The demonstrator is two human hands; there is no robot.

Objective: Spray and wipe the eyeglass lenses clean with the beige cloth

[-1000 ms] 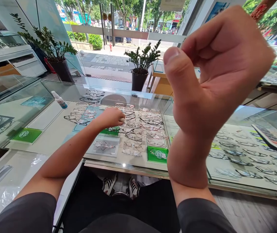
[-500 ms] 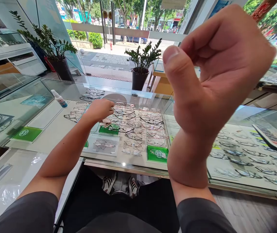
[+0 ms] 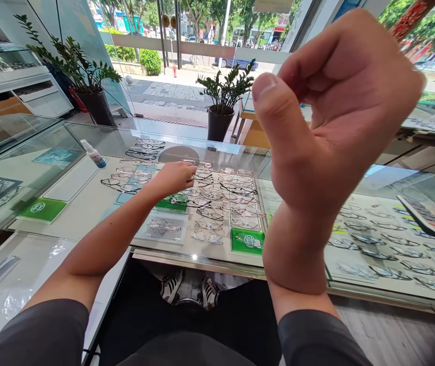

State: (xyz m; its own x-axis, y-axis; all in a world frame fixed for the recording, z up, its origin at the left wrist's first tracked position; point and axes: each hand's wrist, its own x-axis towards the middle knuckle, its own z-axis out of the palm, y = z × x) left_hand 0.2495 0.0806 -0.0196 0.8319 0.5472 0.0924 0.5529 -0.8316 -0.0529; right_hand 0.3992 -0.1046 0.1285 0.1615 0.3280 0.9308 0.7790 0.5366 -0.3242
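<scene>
My left hand (image 3: 177, 176) reaches over the glass counter top (image 3: 116, 136), palm down with fingers bent. Whatever is under its palm is hidden in this frame; a pale cloth showed there half a second ago and no longer lies at that spot. Below and around this hand, rows of eyeglasses (image 3: 207, 238) are seen under the glass, with a green card (image 3: 172, 202) close by. My right hand (image 3: 339, 101) is raised near the camera, wrist bent, fingers curled in and thumb near the index finger. Nothing shows in its grasp.
A small spray bottle (image 3: 93, 154) stands on the counter at the left. More eyeglasses (image 3: 381, 254) fill the right-hand case, with a printed booklet (image 3: 431, 218) above them. Potted plants (image 3: 219, 122) stand beyond the counter by the glass door.
My left hand has moved right and slightly away over the glass, and the pale cloth beneath it has gone out of sight. My right hand has shifted slightly left.
</scene>
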